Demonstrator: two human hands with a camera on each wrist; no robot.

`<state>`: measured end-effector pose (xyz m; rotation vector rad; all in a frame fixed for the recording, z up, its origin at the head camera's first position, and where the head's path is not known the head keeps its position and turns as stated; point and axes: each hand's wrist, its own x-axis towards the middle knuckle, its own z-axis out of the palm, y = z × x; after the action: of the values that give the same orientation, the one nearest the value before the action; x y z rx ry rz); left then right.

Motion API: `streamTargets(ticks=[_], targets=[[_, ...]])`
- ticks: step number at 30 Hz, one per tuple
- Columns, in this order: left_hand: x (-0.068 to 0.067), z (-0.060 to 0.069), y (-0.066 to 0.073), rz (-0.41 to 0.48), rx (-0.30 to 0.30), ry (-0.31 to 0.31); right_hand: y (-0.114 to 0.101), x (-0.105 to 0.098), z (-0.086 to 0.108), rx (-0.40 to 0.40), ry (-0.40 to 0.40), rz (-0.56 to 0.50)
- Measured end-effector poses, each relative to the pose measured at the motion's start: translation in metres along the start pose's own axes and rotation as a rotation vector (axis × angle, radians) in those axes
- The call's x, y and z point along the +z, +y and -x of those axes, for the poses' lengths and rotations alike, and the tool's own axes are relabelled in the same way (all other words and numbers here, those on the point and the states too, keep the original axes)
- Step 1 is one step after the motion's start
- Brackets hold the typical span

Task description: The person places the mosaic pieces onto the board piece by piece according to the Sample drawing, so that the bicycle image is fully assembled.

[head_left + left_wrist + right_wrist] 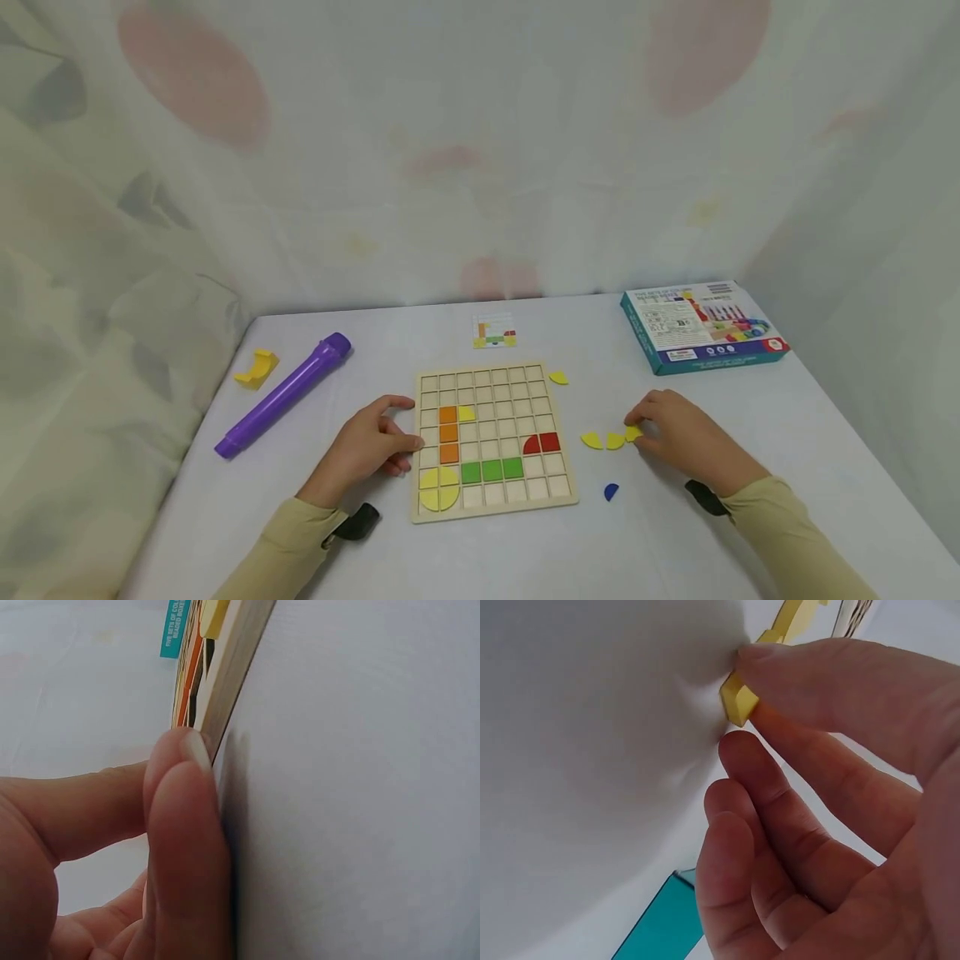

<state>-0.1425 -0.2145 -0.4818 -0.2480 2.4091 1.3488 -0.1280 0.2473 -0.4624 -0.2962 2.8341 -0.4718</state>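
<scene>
My left hand rests beside the left edge of a wooden grid board, its thumb and forefinger touching the rim. In the left wrist view the fingertips meet the board's side. Orange squares, green squares, red pieces and yellow quarter circles lie in the grid. To the board's right, my right hand pinches a yellow quarter-circle piece between thumb and forefinger, low over the table. Two more yellow pieces lie just left of it.
A blue piece lies near the board's lower right, a yellow one by its upper right. Behind stands a pattern card. A box sits back right; a purple tube and yellow holder lie left.
</scene>
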Motion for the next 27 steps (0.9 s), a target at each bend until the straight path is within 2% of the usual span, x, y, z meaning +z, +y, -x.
streamTargets(ticks=[7,13,16,20,27], targets=[[0.0,0.002,0.001,0.0,0.003,0.006,0.007,-0.001,0.004,0.018,-0.012,-0.03],[0.0,0.002,0.001,0.007,0.001,0.001,0.004,-0.007,0.007,-0.007,0.023,-0.032],[0.0,0.002,0.001,0.009,-0.003,0.0,-0.007,-0.01,0.004,-0.01,0.037,-0.038],[0.0,0.0,-0.001,0.011,-0.009,0.003,-0.032,-0.008,-0.003,-0.044,0.039,-0.039],[0.001,0.0,0.0,0.018,-0.005,-0.001,-0.076,0.008,-0.009,-0.214,0.053,-0.045]])
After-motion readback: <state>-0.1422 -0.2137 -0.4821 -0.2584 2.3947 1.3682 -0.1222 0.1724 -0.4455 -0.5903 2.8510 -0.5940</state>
